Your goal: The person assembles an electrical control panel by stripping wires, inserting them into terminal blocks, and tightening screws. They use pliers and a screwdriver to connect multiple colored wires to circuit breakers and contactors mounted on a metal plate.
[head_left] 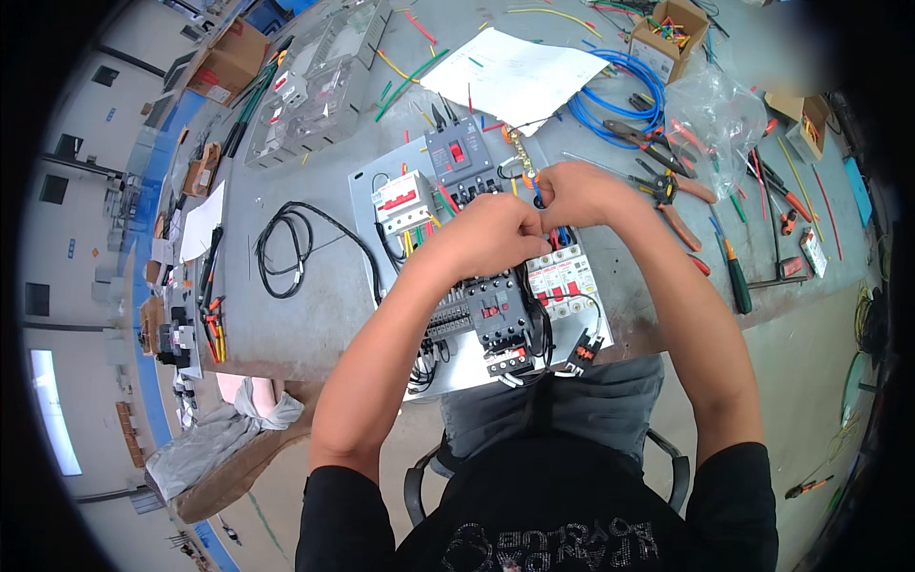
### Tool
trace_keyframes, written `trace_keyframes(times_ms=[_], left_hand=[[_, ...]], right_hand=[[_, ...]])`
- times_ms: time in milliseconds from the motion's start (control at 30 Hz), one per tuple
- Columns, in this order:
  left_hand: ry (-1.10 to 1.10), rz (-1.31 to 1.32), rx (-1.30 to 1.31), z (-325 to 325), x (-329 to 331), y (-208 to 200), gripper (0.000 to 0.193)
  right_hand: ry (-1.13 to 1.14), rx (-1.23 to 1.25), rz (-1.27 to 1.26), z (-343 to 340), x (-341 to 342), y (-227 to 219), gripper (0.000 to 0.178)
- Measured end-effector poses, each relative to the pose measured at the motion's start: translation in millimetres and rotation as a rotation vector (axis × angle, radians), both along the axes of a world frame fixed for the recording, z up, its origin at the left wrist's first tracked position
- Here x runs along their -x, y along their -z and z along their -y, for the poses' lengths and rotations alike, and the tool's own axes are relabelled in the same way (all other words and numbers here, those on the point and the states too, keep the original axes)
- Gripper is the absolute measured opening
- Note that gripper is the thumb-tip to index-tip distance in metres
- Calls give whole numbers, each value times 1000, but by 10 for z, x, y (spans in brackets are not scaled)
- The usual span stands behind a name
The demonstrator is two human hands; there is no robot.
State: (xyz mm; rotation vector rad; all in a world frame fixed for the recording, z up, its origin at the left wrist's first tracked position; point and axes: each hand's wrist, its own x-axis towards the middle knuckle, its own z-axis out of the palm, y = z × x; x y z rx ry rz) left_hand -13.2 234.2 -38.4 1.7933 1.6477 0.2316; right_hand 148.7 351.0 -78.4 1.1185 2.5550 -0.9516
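Observation:
A metal mounting panel [360, 197] lies on the bench, fitted with breakers, terminal blocks and wiring. My left hand [491, 234] is over its middle, fingers closed above the white three-switch breaker [562, 286]. Close beside it, my right hand [577, 194] has its fingertips pinched at the wires near the busbar [520, 153]. Whatever either hand grips is hidden by the fingers. Nearer my body sits a black contactor [498, 313]. A grey breaker with a red switch [457, 151] stands at the panel's far side, and a white breaker [402, 200] at its left.
Right of the panel lie pliers [658, 153], wire strippers [667, 195], a green-handled screwdriver [736, 276] and a blue wire coil [624, 95]. White paper [515, 76] lies beyond. Black cable [286, 248] curls at left, with clear plastic enclosures [319, 91] behind. Small cartons [667, 43] stand far right.

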Motion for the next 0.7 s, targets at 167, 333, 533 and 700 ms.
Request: trace_keyframes(times_ms=[167,333,533,700], left_hand=[[-425,170,-217,109,11,-333,29],[-274,58,-348,9,89,5,21],[-374,120,-392,-58,111,114,12],[-384,133,-414,-58,115,152,11]], right_hand=[[78,125,-275,13,-307,-113,56],[115,-20,-241,279,-168,-169,63],[105,-189,-106,430,23,-153,55],[64,-222,-160,422,19,-97,44]])
